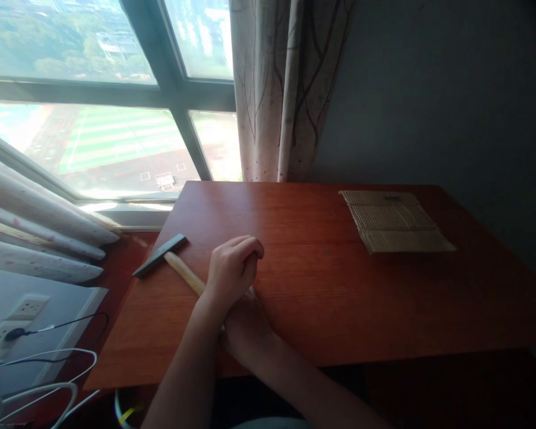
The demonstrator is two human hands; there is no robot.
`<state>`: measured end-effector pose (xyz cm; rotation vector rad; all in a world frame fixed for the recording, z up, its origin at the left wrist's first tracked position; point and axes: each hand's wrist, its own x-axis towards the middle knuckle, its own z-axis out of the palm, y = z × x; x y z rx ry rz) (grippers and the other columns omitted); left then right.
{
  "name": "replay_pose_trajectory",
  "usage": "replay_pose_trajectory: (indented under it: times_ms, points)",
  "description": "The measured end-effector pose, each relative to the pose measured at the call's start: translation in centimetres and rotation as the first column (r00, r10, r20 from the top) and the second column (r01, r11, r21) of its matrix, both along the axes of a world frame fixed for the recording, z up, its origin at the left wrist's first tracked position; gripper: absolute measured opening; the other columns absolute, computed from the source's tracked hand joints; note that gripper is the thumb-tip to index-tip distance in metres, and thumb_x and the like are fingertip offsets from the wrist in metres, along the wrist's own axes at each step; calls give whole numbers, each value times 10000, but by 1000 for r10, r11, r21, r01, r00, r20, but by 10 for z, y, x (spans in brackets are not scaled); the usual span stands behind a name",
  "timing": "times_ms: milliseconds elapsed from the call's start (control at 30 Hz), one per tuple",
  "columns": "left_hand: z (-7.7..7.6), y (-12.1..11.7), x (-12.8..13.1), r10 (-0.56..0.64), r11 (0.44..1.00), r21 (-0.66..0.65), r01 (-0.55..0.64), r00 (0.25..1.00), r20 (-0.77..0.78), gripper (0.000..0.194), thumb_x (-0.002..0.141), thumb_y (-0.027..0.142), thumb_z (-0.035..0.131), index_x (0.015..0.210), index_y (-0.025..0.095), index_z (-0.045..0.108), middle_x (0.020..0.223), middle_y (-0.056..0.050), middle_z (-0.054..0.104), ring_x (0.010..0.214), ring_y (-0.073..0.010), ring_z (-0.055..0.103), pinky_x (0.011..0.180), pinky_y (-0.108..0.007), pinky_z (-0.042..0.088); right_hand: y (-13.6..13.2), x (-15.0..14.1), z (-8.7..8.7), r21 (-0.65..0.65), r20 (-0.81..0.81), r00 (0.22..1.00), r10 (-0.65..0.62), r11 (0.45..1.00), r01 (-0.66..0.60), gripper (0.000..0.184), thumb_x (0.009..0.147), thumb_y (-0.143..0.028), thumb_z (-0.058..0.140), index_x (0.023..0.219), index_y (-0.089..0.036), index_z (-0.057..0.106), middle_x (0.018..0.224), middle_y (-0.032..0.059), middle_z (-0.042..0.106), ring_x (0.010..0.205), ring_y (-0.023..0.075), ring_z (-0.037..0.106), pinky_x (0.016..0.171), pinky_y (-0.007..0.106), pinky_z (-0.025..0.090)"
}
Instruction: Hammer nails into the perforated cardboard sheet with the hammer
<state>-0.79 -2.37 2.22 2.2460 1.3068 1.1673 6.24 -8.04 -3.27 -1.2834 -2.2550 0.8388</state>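
Observation:
A hammer (185, 271) with a dark metal head and a pale wooden handle is at the left side of the table, its head reaching the left edge. The handle runs behind my left wrist towards my right hand (248, 322), which looks closed around its lower end, though most of those fingers are hidden. Crossed over it, my left hand (232, 265) is closed with curled fingers. What lies inside that fist, if anything, cannot be made out.
A flat piece of corrugated cardboard (395, 223) lies on the reddish wooden table (312, 298) at the back right. Curtains (268, 89) hang beside the window. Wall sockets (15, 325) and loose cables (71, 357) are at the lower left.

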Motion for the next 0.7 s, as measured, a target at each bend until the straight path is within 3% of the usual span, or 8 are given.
replay_pose_trajectory:
  times_ms: [133, 267, 333, 400, 500, 567, 700]
  points:
    - [-3, 3, 3, -21, 996, -88, 16, 998, -60, 209, 790, 68, 434, 699, 191, 576, 707, -5, 634, 624, -129, 558, 604, -242, 396, -3, 6, 9, 17, 26, 1000, -4, 1000, 3, 162, 855, -271, 569, 1003, -236, 626, 1039, 45, 733, 906, 259, 649, 784, 372, 492]
    - [-12, 5, 9, -89, 980, -189, 57, 981, -170, 208, 804, 81, 433, 730, 196, 590, 747, -11, 660, 644, -142, 574, 612, -252, 391, -7, 28, 8, 38, -79, 992, 94, 995, -91, 106, 852, -217, 557, 919, -229, 638, 935, 20, 726, 868, 228, 652, 773, 345, 500]
    - [-17, 5, 14, -128, 973, -218, 74, 962, -243, 210, 808, 80, 436, 750, 199, 599, 761, -13, 668, 659, -152, 583, 619, -261, 388, -8, 50, 6, -8, -161, 983, 84, 996, -86, 98, 837, -183, 590, 902, -204, 661, 912, 41, 721, 858, 215, 665, 754, 322, 509]
    - [-21, 5, 20, -160, 967, -240, 85, 936, -313, 207, 817, 85, 446, 771, 204, 609, 777, -15, 677, 671, -163, 594, 620, -270, 383, -8, 81, 8, -12, -257, 966, -14, 1000, 12, 123, 851, -187, 618, 956, -196, 682, 1037, 72, 710, 974, 215, 663, 828, 321, 526]
    - [-26, 2, 29, -222, 957, -266, 116, 884, -411, 201, 829, 89, 466, 790, 213, 619, 796, -21, 686, 701, -182, 621, 613, -281, 372, -4, 143, 26, 24, -315, 937, -151, 986, 167, 177, 936, -212, 548, 1033, -231, 695, 1039, 51, 704, 974, 187, 667, 880, 328, 530]
    - [-29, 1, 34, -267, 948, -285, 142, 842, -469, 197, 823, 82, 479, 780, 216, 617, 793, -28, 688, 712, -194, 635, 601, -289, 361, 4, 192, 43, 103, -320, 897, -306, 930, 353, 165, 953, -269, 552, 1016, -249, 703, 991, 46, 715, 931, 194, 675, 841, 341, 535]
    - [-35, -1, 41, -317, 930, -329, 162, 805, -502, 184, 817, 86, 498, 781, 216, 623, 813, -41, 703, 718, -208, 653, 605, -299, 378, 42, 292, 68, 310, -278, 747, -604, 680, 665, 224, 967, -370, 511, 1025, -256, 695, 1044, 118, 712, 963, 232, 671, 873, 398, 511]
